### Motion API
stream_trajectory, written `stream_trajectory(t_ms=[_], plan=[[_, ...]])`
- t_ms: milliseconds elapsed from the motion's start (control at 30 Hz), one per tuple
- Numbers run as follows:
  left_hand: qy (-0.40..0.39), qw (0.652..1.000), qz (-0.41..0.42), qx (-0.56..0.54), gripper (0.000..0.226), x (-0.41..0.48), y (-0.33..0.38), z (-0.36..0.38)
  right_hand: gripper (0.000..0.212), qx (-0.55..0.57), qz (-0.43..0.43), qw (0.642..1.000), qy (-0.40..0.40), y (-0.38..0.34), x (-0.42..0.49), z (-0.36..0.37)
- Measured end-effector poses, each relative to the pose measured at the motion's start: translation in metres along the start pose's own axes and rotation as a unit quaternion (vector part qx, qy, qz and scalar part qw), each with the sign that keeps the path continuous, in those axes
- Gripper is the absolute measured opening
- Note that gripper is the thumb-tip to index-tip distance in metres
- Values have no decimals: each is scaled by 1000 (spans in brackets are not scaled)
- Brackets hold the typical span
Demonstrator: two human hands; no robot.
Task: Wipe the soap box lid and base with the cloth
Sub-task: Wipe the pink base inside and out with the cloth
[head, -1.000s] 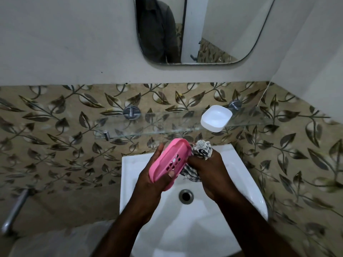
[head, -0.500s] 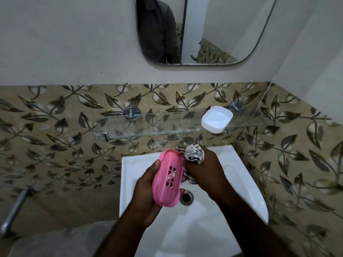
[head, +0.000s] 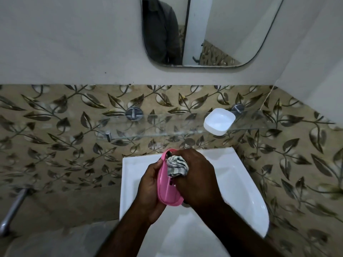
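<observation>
**One half under the cloth, one waiting**

At centre frame, above the sink (head: 241,191), the left hand (head: 150,188) clasps the pink soap box half (head: 165,190) on edge. The right hand (head: 196,175) clenches the striped cloth (head: 176,165) into its hollow. This looks like mid-wipe. Next, likely, comes the white half (head: 219,121) on the glass shelf (head: 167,125), upper right.

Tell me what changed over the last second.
The left hand turned the pink piece so its slotted underside faces away from the camera, and lowered it a little over the sink. The right hand pushed the cloth against its other side. Both grips held; the white piece stayed on the shelf.
</observation>
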State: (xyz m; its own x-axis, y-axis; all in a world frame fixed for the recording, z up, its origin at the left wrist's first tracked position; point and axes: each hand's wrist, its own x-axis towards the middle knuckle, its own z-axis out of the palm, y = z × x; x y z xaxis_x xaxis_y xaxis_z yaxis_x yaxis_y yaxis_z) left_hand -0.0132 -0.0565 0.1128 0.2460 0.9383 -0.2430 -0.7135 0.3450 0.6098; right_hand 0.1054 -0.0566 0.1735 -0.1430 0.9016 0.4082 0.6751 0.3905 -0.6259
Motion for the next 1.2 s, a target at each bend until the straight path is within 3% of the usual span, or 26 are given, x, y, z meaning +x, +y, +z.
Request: stream_trajectory(t_ms=[67, 133, 333, 533, 700, 833, 900, 1067, 1200], plan=[[-25, 999, -7, -33, 38, 0, 6, 0, 39, 0, -54, 998, -25, -8, -7, 3], [-37, 997, -12, -62, 48, 2, 10, -2, 44, -6, -75, 996, -53, -12, -11, 6], [23, 999, -13, 19, 42, 4, 4, -2, 23, -53, 32, 998, -18, 5, 25, 2], [34, 999, -2, 7, 48, 7, 9, -6, 19, 8, -40, 990, -134, -3, 14, 3], [19, 999, 1, 51, 40, 9, 9, -2, 10, 29, 25, 998, -52, 4, 43, -6], [24, 999, 3, 26, 44, 12, 11, -6, 17, 91, -7, 985, -148, -5, 24, -3], [30, 999, -9, 10, 48, 11, 12, -9, 10, 108, -21, 977, -183, -6, 15, -3], [33, 998, 5, 43, 43, 9, 9, -3, 25, 81, 30, 995, -42, 3, 33, -6], [45, 999, -5, 6, 49, 9, 11, -4, 19, 56, -44, 991, -115, -5, 22, -2]])
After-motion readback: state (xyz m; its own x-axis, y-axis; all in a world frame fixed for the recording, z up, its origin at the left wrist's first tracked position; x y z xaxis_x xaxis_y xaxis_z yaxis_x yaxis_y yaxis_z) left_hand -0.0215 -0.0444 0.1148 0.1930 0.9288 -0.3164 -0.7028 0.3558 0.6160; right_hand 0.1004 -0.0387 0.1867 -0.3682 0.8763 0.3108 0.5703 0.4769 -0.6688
